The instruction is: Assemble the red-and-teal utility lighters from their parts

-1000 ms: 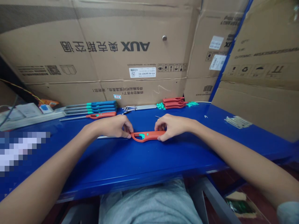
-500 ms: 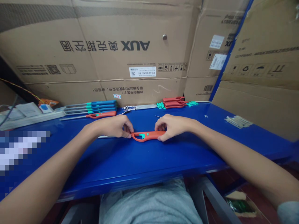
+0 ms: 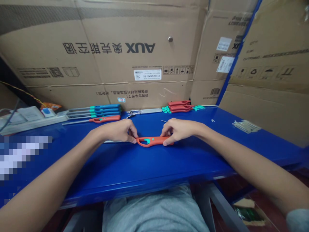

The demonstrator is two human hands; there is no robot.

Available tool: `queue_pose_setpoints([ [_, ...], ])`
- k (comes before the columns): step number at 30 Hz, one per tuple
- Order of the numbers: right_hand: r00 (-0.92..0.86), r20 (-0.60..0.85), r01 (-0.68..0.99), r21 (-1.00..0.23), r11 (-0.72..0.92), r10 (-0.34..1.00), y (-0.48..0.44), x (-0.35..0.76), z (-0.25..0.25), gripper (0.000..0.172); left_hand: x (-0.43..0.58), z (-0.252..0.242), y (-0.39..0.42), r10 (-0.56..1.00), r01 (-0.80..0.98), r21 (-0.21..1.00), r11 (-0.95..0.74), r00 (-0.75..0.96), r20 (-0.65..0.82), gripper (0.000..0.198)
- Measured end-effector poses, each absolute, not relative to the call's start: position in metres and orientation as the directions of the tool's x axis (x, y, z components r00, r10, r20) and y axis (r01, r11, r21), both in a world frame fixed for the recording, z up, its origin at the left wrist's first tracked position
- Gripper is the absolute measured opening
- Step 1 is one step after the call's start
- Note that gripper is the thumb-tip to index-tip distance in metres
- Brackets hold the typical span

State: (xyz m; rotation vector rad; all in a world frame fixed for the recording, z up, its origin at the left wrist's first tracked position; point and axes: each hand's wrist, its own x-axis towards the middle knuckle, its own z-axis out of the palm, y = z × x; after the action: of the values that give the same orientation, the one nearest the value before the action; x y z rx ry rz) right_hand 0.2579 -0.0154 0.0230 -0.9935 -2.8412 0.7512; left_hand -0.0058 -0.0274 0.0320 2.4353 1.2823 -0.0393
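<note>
Fingers (image 3: 133, 130) nearly closed, left hand (image 3: 118, 131) and right hand (image 3: 182, 129) pinched one lighter (image 3: 155, 140); beyond them, blue lighters (image 3: 108, 110) looked finished, handles (image 3: 181, 108) unfitted.

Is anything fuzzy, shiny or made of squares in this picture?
Head view: big squares hide part of the left edge; head view: the blue table shines softly; head view: small print on the right carton looks fuzzy, while the orange handle looks clearer.

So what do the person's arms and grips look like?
The left arm and right arm are bare, with a light grey sleeve edge on the right one. The left grip and right grip are bare hands: no gloves or rings show.
</note>
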Motion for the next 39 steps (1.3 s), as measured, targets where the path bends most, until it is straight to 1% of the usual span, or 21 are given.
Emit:
queue_pose_setpoints([
  [3,-0.784,-0.124,0.594,-0.433,0.678,0.608,-0.012,0.257,0.022,0.035,-0.005,0.03,-0.026,0.798,0.808,0.324,-0.492,0.567,-0.205,0.015],
  [7,-0.764,-0.151,0.626,-0.412,0.663,0.628,-0.012,0.255,0.023,0.037,-0.003,0.029,-0.024,0.814,0.826,0.295,-0.481,0.546,-0.201,0.014],
  [13,-0.762,-0.177,0.638,-0.376,0.672,0.624,-0.015,0.25,0.026,0.025,0.003,0.029,-0.025,0.829,0.841,0.237,-0.487,0.53,-0.178,0.012],
  [16,-0.759,-0.182,0.643,-0.367,0.673,0.626,-0.017,0.249,0.026,0.023,0.005,0.029,-0.027,0.84,0.852,0.221,-0.474,0.513,-0.178,0.012],
  [19,-0.719,-0.207,0.685,-0.374,0.625,0.663,-0.018,0.248,0.025,0.027,0.003,0.029,-0.028,0.836,0.848,0.273,-0.455,0.512,-0.197,0.015],
  [22,-0.708,-0.227,0.69,-0.428,0.584,0.669,-0.016,0.247,0.023,0.031,-0.003,0.029,-0.028,0.752,0.769,0.387,-0.508,0.615,-0.236,0.03],
  [23,-0.716,-0.229,0.679,-0.45,0.58,0.66,-0.015,0.248,0.022,0.031,-0.005,0.03,-0.028,0.728,0.747,0.407,-0.526,0.643,-0.238,0.035],
  [25,-0.729,-0.225,0.66,-0.479,0.579,0.646,-0.013,0.248,0.02,0.032,-0.007,0.03,-0.027,0.71,0.73,0.409,-0.548,0.664,-0.235,0.037],
  [27,-0.733,-0.203,0.653,-0.475,0.589,0.649,-0.012,0.25,0.019,0.032,-0.006,0.03,-0.027,0.728,0.745,0.359,-0.563,0.652,-0.212,0.036],
  [30,-0.724,-0.14,0.659,-0.433,0.615,0.676,-0.012,0.252,0.019,0.032,-0.001,0.028,-0.027,0.755,0.759,0.258,-0.598,0.641,-0.137,0.041],
  [35,-0.672,0.065,0.682,-0.334,0.65,0.738,-0.011,0.254,0.018,0.025,0.004,0.02,-0.029,0.768,0.755,0.211,-0.62,0.639,-0.03,0.038],
  [39,-0.672,0.194,0.662,-0.276,0.697,0.715,-0.007,0.255,0.011,0.019,0.007,0.014,-0.03,0.767,0.762,0.093,-0.641,0.637,0.071,0.033],
])
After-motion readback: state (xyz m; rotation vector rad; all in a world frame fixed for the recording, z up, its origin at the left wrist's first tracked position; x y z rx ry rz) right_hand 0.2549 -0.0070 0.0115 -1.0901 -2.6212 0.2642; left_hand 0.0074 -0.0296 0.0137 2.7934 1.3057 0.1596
